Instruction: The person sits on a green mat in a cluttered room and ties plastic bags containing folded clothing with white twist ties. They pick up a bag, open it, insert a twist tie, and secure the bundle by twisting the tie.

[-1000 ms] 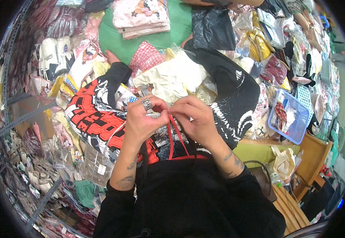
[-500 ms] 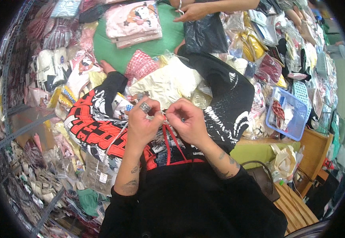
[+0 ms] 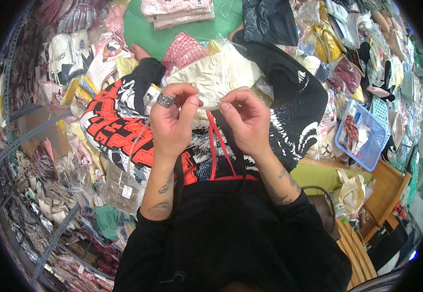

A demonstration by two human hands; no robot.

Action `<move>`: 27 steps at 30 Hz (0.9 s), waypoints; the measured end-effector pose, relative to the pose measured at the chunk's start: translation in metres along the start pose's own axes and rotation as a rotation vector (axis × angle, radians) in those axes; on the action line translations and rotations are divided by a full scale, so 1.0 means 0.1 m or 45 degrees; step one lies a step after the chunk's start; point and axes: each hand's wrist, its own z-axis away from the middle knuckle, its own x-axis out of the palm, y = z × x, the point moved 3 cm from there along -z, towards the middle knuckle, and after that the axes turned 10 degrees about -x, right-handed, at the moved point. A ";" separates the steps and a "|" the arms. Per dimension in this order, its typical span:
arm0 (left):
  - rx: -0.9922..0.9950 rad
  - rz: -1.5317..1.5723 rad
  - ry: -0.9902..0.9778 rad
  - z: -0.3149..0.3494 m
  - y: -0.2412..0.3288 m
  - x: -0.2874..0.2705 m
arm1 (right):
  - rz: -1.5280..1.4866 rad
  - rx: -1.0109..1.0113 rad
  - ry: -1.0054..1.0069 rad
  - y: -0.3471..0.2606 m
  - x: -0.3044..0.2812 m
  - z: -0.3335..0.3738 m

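My left hand (image 3: 173, 121), with a chunky silver ring, is closed in a pinch in front of my body. My right hand (image 3: 248, 121) pinches too, a short gap to its right. Between the fingertips stretches a thin whitish strip (image 3: 210, 100), perhaps a string; its exact kind is too small to tell. Just beyond the hands, a pale yellow garment (image 3: 216, 73) is spread over my lap. Red cords (image 3: 213, 146) hang below the fingers over my black trousers (image 3: 284, 92), patterned in red and white.
A green cushion (image 3: 172, 41) with folded pink striped clothes (image 3: 182, 10) in clear bags lies ahead. A pink checked cloth (image 3: 184, 51) touches the yellow garment. Bagged clothes pile up both sides. At right stand a blue basket (image 3: 374, 146) and a wooden stool (image 3: 355, 258); metal shelving (image 3: 51, 253) is at left.
My hands have drawn apart, with the thin strip now showing between them. The view has tipped, so the scene sits higher, and another person's forearm at the top is out of sight.
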 end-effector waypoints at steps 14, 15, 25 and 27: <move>-0.041 0.063 -0.180 0.06 -0.06 0.00 | 0.474 -0.315 -0.212 -0.10 -0.02 -0.01; -0.069 0.075 -0.151 0.07 -0.07 0.01 | 0.422 -0.260 -0.179 -0.04 -0.02 0.01; -0.254 0.582 -0.226 0.08 -0.13 0.04 | -0.256 0.229 -0.047 0.04 0.03 0.06; -0.194 0.501 -0.219 0.07 -0.12 0.03 | -0.203 0.200 -0.049 -0.04 0.06 0.07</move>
